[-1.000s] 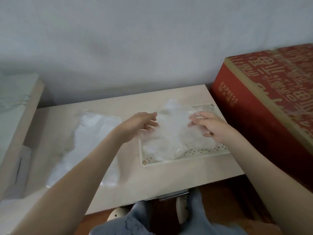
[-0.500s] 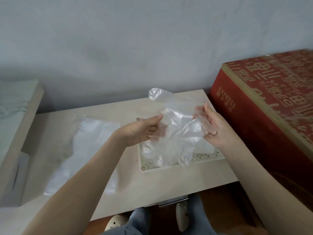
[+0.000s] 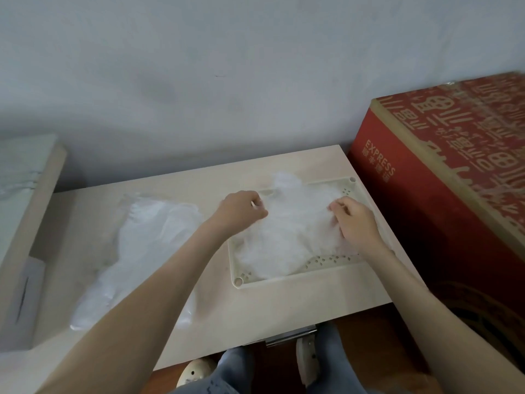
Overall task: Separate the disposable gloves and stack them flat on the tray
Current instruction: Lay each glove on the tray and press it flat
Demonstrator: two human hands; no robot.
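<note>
A cream perforated tray [image 3: 287, 278] lies on the right half of the pale table. Clear plastic gloves [image 3: 292, 231] lie spread flat across it, with one fingertip poking past the tray's far rim. My left hand [image 3: 241, 210] rests on the left edge of the top glove, fingers curled and pinching the film. My right hand [image 3: 353, 223] pinches the glove's right side, low over the tray. A loose pile of more clear gloves [image 3: 147, 243] lies on the table to the left, partly under my left forearm.
A large red cardboard box [image 3: 454, 172] stands tight against the table's right edge. A pale box or shelf [image 3: 31, 211] sits at the far left. The grey wall runs just behind the table. My knees and shoes show below the front edge.
Half a second ago both hands held a glove up in the air above the tray. Now the glove is down flat on the tray and both hands have dropped with it.
</note>
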